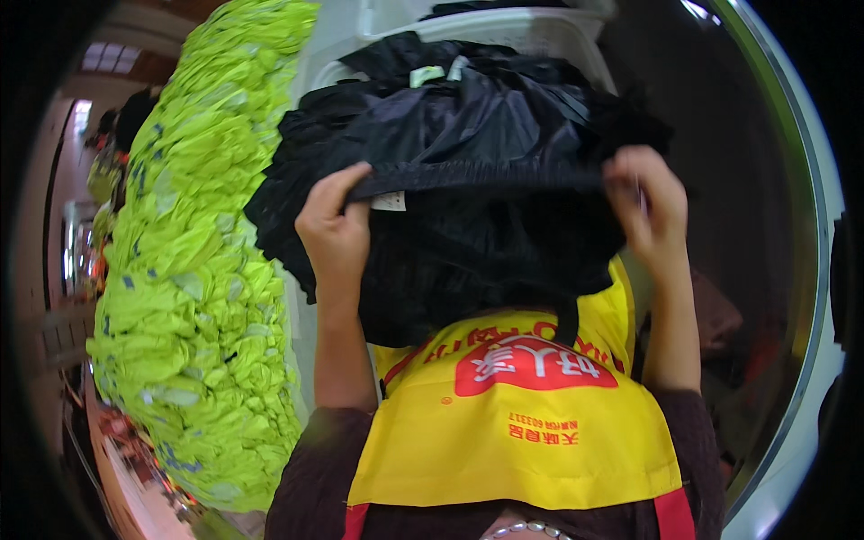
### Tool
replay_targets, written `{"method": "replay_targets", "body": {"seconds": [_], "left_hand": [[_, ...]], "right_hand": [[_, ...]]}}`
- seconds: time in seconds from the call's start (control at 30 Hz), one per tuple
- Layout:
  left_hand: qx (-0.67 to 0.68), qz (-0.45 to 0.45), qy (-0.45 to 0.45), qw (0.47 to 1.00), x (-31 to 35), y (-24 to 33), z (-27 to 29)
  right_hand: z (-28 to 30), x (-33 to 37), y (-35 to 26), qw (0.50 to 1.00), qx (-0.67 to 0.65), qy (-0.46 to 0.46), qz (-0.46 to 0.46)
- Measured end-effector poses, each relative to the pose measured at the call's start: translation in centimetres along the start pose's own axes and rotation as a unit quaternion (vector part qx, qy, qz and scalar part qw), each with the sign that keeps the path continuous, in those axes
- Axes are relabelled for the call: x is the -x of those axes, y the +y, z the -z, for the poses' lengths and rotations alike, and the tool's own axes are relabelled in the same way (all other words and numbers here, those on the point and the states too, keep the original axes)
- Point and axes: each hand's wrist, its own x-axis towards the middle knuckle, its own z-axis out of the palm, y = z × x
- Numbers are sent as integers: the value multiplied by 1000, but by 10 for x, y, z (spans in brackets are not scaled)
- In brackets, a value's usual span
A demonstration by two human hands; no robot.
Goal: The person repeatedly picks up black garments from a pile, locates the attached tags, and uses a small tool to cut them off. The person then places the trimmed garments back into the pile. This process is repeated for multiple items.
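Note:
A black garment with a gathered elastic waistband (486, 176) is stretched between my two hands, above my lap. My left hand (333, 216) pinches the band's left end, thumb on top, beside a small white label (390, 202) sewn inside. At the other end my right hand (648, 198) grips the band; it is slightly blurred. The garment's lower part hangs toward me over my yellow apron (522, 450). Just beyond the band lies more crumpled shiny black fabric (477, 117) with pale tags; where the held garment ends and the rest begins I cannot tell.
A long heap of neon yellow-green garments (207, 234) runs along my left. White plastic bins (589, 54) stand at the far side, with black fabric in and over them. On the right is a dark area bordered by a curved pale edge (801, 180).

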Motion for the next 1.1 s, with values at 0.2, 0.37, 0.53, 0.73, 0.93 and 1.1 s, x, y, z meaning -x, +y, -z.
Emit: {"method": "replay_targets", "body": {"seconds": [0.2, 0.37, 0.53, 0.73, 0.93, 1.1], "left_hand": [[334, 112, 149, 924, -7, -17, 1], [685, 324, 34, 651, 2, 25, -25], [727, 392, -71, 559, 27, 17, -61], [698, 333, -150, 616, 22, 26, -63], [663, 364, -150, 637, 26, 42, -65], [685, 352, -175, 613, 28, 28, -68]], "right_hand": [[-50, 50, -50, 979, -119, -167, 18], [-110, 62, -41, 970, -189, -154, -16], [-129, 57, -38, 950, -238, -202, -24], [-79, 4, -51, 984, -172, -51, 5], [-88, -43, -44, 978, -168, -117, 41], [-109, -35, -33, 941, -316, -87, -83]]}}
